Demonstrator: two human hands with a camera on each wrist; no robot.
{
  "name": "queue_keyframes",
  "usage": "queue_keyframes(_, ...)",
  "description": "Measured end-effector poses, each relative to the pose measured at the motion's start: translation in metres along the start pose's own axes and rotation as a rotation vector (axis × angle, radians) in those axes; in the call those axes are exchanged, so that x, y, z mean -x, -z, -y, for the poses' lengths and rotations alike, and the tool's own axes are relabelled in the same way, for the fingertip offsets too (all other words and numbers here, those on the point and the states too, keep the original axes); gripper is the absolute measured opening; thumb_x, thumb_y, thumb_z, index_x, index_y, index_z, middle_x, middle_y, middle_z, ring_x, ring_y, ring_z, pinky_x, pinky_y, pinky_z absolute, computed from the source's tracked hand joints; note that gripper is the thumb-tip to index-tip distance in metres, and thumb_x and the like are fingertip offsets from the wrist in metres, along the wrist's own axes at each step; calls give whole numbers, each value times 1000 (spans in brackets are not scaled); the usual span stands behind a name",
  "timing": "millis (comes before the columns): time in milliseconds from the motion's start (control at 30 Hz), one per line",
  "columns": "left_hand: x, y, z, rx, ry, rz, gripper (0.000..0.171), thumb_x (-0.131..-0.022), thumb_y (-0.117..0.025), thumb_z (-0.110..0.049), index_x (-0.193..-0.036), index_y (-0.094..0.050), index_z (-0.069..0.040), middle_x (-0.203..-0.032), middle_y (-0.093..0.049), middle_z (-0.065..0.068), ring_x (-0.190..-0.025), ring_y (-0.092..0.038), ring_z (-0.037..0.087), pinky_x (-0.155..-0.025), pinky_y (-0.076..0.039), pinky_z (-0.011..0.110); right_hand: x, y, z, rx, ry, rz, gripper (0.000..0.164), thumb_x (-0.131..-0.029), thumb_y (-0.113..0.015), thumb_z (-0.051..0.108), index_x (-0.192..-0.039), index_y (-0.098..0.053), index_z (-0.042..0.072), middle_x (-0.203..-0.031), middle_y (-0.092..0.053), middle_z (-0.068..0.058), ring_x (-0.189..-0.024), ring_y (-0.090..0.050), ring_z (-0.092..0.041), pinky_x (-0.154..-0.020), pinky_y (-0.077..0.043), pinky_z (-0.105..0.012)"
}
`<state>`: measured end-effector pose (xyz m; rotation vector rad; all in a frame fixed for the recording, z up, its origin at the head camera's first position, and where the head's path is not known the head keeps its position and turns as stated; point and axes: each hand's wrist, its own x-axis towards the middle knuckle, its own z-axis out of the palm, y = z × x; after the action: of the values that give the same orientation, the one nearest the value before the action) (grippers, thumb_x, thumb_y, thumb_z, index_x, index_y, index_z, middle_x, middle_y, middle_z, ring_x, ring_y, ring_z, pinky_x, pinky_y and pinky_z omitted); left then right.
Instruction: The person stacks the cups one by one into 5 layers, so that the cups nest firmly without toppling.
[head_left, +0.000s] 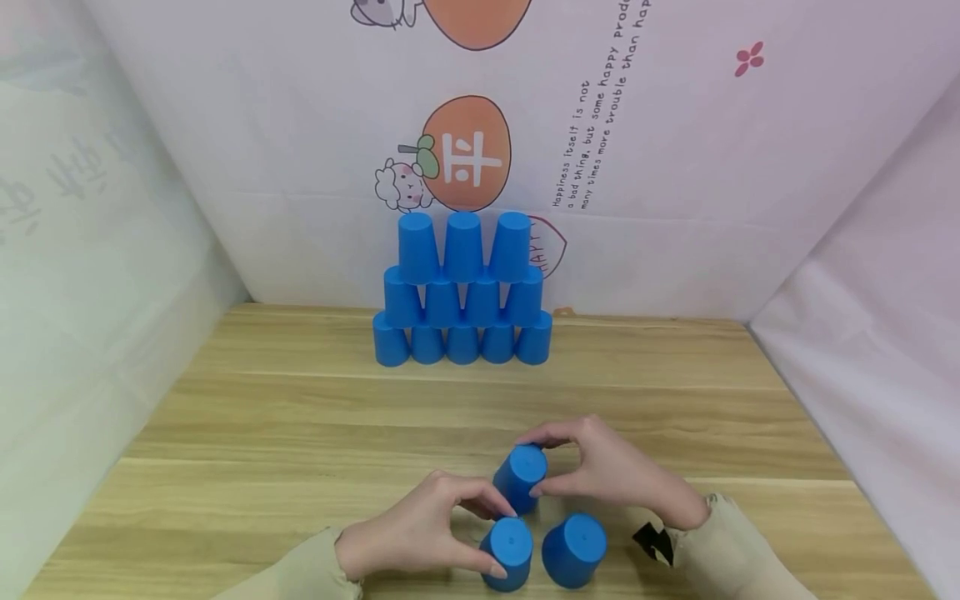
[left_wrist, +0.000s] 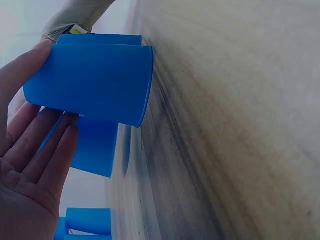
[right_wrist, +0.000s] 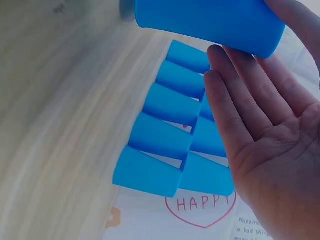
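My left hand (head_left: pixel 423 525) pinches an upside-down blue cup (head_left: pixel 512 542) near the front, thumb on the near side and fingers on the far side. Just behind that cup, my right hand (head_left: pixel 611 467) grips a second upside-down blue cup (head_left: pixel 521 478) between thumb and fingers. In the right wrist view this second cup (right_wrist: pixel 210 22) appears slightly off the table. A third blue cup (head_left: pixel 574 550) stands upside down to the right of the left hand's cup, with neither hand on it.
Against the back wall stands a three-tier stack of upside-down blue cups (head_left: pixel 462 304), several in each lower tier and three on top. A wooden table (head_left: pixel 300 417) lies under everything. Printed white cloth (head_left: pixel 637 267) hangs behind, with white cloth at both sides.
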<state>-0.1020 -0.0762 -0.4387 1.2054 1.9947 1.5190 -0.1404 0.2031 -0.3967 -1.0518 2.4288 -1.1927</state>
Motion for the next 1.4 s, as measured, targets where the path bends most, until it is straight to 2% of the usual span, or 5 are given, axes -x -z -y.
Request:
queue_keyframes(400,0,0,-1,-3,-9,6,40,-88,-83,-22,-123,-66,-10,-117,-70,-10,-105,-67,5,-91,-56,33,-19,34,11,66,-36,-198,55,-81,-88,37,-129,-67,19,-120,-70,8,-110,-67,-15,-96,-53,-53)
queue_keyframes(600,0,0,-1,16,-5,5,39,-88,-83,-21,-122,-67,-14,-117,-70,-9,-105,-67,6,-91,-57,34,-36,59,19,74,65,-319,51,-80,-90,19,-126,-69,13,-120,-71,1,-109,-68,-20,-95,-53,-53)
queue_keyframes(800,0,-1,-1,12,-12,0,38,-87,-84,-21,-121,-67,-16,-116,-70,-10,-104,-68,5,-90,-57,33,-56,88,41,58,90,-417,49,-83,-87,15,-128,-68,12,-123,-70,-1,-112,-65,-20,-100,-49,-53)
queue_keyframes(1200,0,0,-1,2,-16,4,38,-87,-84,-21,-121,-67,-15,-116,-70,-10,-104,-67,4,-90,-57,33,-121,150,97,5,275,-669,48,-86,-82,7,-131,-66,6,-123,-70,-4,-112,-65,-20,-99,-52,-35)
queue_keyframes(1400,-1,0,-2,13,-5,14,38,-88,-83,-22,-121,-67,-16,-117,-70,-10,-104,-67,4,-91,-56,33,-153,174,103,75,139,-763,50,-92,-79,26,-138,-64,16,-128,-68,1,-114,-65,-16,-101,-50,-33)
